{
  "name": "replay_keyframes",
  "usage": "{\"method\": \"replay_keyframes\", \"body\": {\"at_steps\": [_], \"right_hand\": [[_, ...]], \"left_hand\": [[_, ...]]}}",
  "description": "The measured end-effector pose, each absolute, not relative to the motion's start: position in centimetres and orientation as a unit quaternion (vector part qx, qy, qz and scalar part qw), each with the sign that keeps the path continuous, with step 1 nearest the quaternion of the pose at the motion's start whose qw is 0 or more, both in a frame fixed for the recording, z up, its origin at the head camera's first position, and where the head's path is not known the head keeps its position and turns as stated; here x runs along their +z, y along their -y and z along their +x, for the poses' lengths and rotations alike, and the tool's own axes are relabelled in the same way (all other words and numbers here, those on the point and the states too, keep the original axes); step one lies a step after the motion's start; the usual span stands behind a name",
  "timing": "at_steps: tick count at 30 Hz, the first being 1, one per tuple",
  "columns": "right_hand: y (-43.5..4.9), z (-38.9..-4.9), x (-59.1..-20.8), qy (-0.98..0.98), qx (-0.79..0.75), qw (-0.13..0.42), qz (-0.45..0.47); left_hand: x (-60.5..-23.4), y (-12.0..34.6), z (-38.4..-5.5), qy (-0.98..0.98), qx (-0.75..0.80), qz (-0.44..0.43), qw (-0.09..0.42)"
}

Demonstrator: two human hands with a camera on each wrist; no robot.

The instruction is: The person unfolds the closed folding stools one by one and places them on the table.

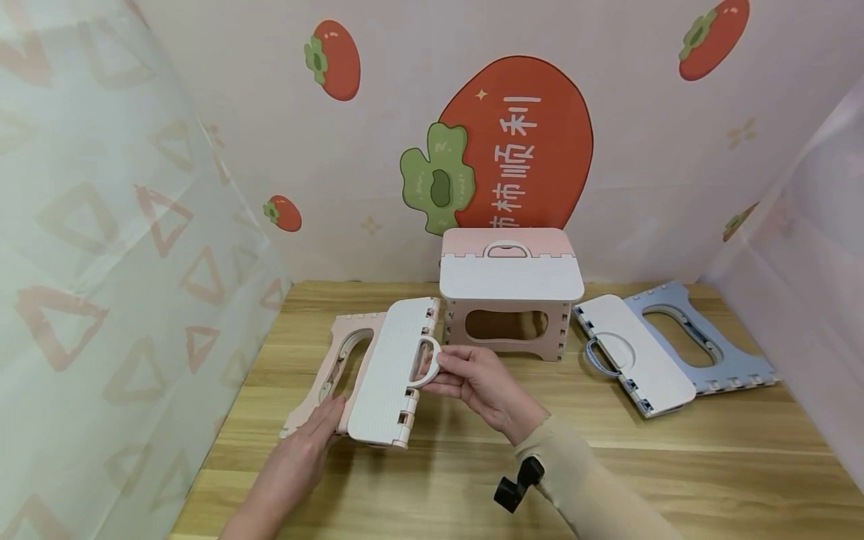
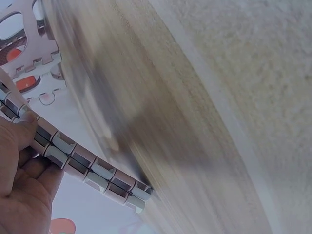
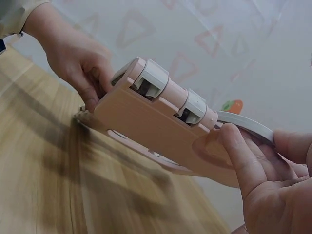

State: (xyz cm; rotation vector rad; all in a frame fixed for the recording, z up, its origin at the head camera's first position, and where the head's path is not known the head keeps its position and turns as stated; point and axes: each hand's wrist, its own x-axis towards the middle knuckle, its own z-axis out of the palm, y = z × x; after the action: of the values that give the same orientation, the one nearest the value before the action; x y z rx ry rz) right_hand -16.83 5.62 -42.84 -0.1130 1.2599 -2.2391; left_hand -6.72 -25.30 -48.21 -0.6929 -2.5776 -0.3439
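Note:
A pink and white folding stool (image 1: pixel 388 375), folded nearly flat, is held tilted over the wooden table between both hands. My left hand (image 1: pixel 307 446) grips its near edge; in the left wrist view the thumb and fingers clasp the hinged edge (image 2: pixel 92 168) from both sides. With thumb and fingers, my right hand (image 1: pixel 482 386) pinches the white carry handle (image 3: pixel 246 124) on the stool's right side. The right wrist view shows the pink underside (image 3: pixel 156 126) and hinge joints. Part of the left hand's fingers is hidden behind the stool in the head view.
An unfolded pink and white stool (image 1: pixel 511 281) stands upright at the back middle. To the right, a partly folded blue and white stool (image 1: pixel 709 337) lies on the table (image 1: pixel 513 487). Printed cloth walls (image 1: pixel 364 150) border the back and both sides.

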Motion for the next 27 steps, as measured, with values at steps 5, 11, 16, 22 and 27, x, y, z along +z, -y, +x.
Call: {"method": "replay_keyframes", "body": {"at_steps": [5,11,16,22,27], "right_hand": [[-5.8,-16.8,-42.5,-0.466,-0.837,0.283,-0.049],[-6.0,-16.8,-42.1,-0.467,-0.839,0.276,-0.048],[-6.1,-16.9,-41.7,-0.469,-0.840,0.271,-0.044],[-6.2,-17.1,-41.4,-0.465,-0.842,0.269,-0.048],[-6.4,-17.1,-41.0,-0.460,-0.845,0.266,-0.064]], "left_hand": [[-48.1,25.1,-6.7,0.931,-0.129,-0.253,0.228],[-47.8,24.7,-6.8,0.930,-0.133,-0.254,0.230],[-47.4,24.4,-6.8,0.928,-0.149,-0.252,0.230],[-47.1,24.1,-6.9,0.926,-0.157,-0.253,0.231],[-46.8,23.9,-7.0,0.925,-0.160,-0.256,0.232]]}}
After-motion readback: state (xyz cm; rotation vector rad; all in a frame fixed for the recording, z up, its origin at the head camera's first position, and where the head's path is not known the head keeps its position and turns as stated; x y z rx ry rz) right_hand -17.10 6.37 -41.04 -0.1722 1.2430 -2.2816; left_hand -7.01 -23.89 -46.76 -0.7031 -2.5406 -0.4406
